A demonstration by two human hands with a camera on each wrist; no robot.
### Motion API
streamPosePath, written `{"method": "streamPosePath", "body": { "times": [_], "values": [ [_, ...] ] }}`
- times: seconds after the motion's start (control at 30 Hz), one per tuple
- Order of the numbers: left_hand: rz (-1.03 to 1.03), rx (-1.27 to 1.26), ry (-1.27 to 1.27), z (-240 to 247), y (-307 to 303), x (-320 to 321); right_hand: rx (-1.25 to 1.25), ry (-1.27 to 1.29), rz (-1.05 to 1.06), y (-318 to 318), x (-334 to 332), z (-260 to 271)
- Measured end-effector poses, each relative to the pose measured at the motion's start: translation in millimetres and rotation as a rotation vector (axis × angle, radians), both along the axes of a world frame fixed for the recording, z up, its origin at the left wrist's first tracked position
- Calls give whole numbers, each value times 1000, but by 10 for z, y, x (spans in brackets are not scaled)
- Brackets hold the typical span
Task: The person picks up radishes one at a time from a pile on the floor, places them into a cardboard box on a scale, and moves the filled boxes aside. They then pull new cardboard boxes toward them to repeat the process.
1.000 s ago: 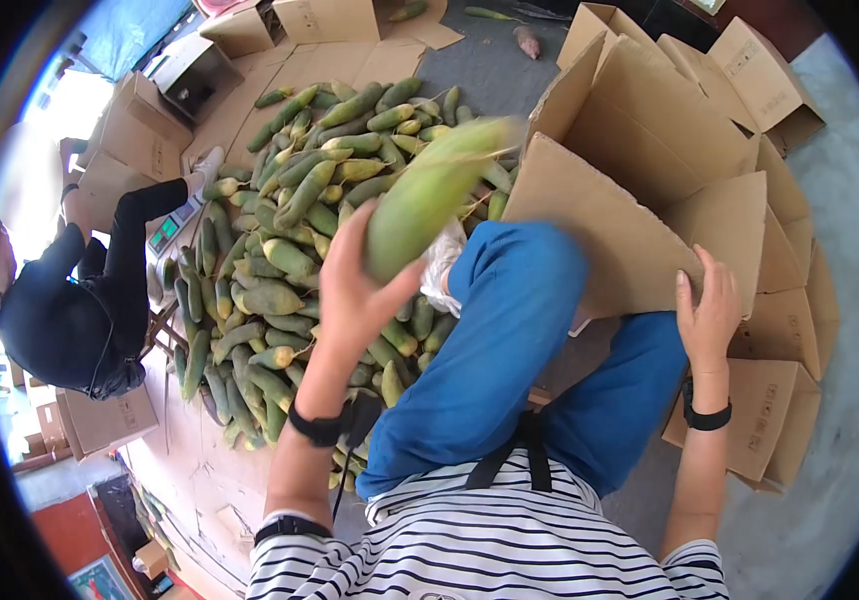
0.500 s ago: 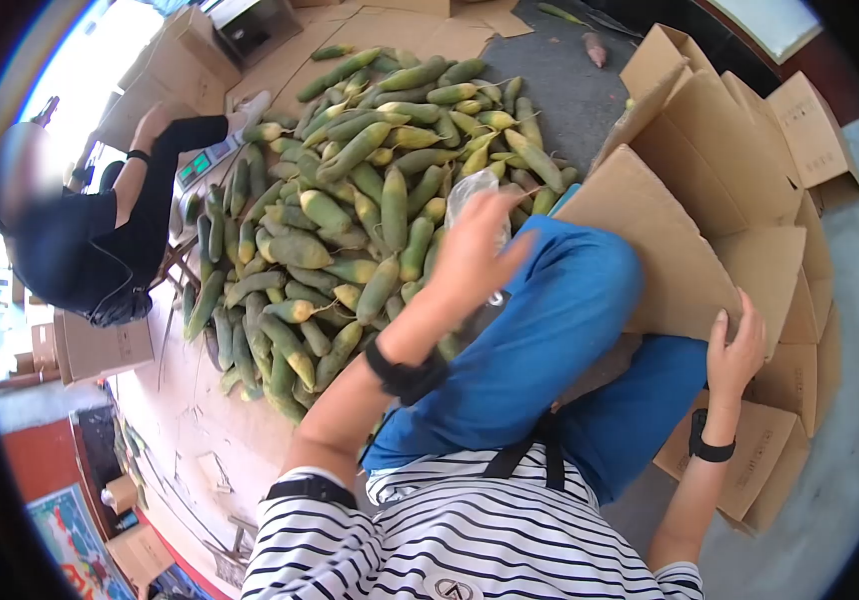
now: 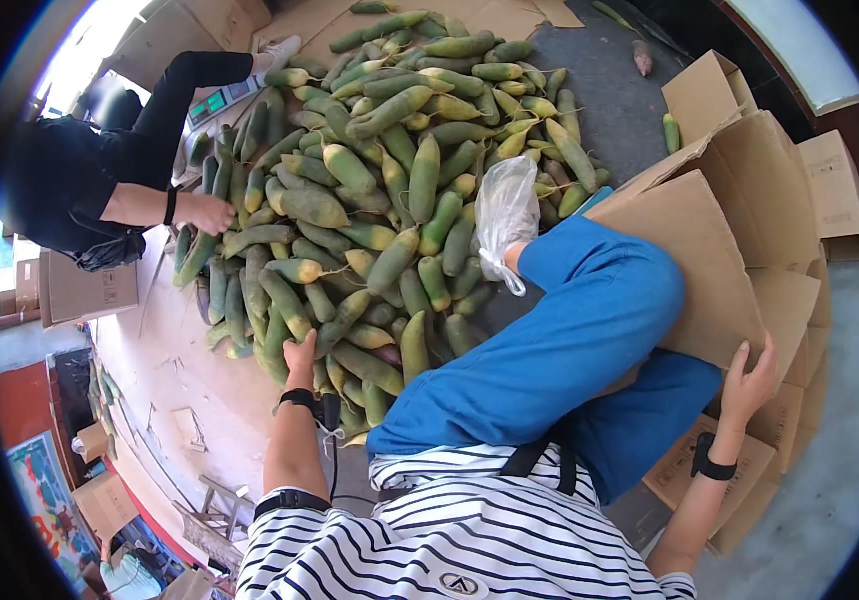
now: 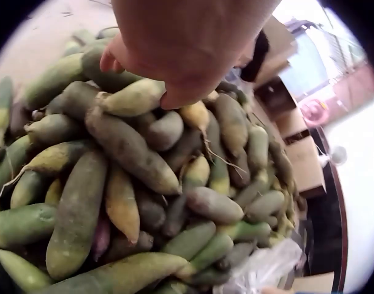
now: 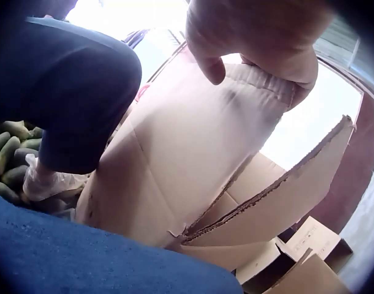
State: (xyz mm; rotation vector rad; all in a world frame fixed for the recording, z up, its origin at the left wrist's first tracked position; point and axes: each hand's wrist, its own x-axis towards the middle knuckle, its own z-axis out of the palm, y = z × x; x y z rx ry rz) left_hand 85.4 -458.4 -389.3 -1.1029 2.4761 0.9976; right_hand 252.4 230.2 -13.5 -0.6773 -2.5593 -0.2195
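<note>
My left hand [image 3: 300, 362] is down at the near left edge of a big heap of green radishes [image 3: 390, 180]. In the left wrist view its thumb and fingers close about a pale green radish [image 4: 135, 98], with part of it hidden under the hand. Other radishes lie crowded around it, some with thin roots. At the right, my right hand [image 3: 750, 385] grips the flap edge of an open cardboard box [image 3: 685, 250]. Its thumb lies on the near face, and the other fingers go behind the flap, as the right wrist view shows.
Beside my knee, a clear plastic bag [image 3: 506, 205] covers a foot. Another person [image 3: 80, 190] reaches toward the heap from the left, near a scale [image 3: 220, 102]. More cartons [image 3: 835, 195] stand at the right. One radish [image 3: 672, 133] shows behind the box flap.
One second ago my left hand held a large green radish high, near the box; it then swept back without it, down-left to the heap. My right hand stays on the flap. The view shifted.
</note>
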Motion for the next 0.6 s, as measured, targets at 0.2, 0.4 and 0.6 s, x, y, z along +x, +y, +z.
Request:
{"method": "streamPosePath", "body": {
  "times": [0.2,0.4,0.6],
  "values": [
    [-116,-124,-71,435,295,-208,-2,12,-26,24,18,-54],
    [187,464,51,365,609,-377,8,42,-44,-116,-56,64],
    [63,596,42,1417,1373,-107,11,99,-19,-179,-125,130]
  ]
}}
